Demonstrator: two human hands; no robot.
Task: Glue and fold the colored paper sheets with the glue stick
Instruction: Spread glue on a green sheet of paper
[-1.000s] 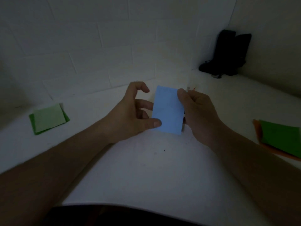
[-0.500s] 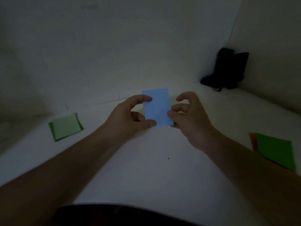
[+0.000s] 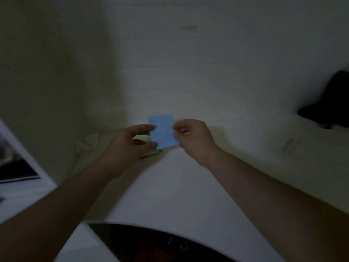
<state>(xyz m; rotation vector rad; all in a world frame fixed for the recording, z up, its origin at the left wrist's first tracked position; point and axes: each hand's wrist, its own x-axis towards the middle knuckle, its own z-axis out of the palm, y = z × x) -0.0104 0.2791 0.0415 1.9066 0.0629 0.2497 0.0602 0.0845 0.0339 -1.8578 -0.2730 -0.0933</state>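
A: What surface and room appear?
B: A white table [image 3: 179, 186] against a pale tiled wall [image 3: 207, 72], dimly lit; a dark object [image 3: 328, 103] sits at far right.

A: How are the hands posed?
B: The left hand [image 3: 130, 146] pinches the blue paper [image 3: 162, 132] by its left edge between thumb and forefinger. The right hand [image 3: 192, 138] pinches its right edge, fingers curled.

A: Where is the paper?
B: Held upright above the table's far side, between both hands, with a green sheet [image 3: 149, 154] partly hidden below the left hand.
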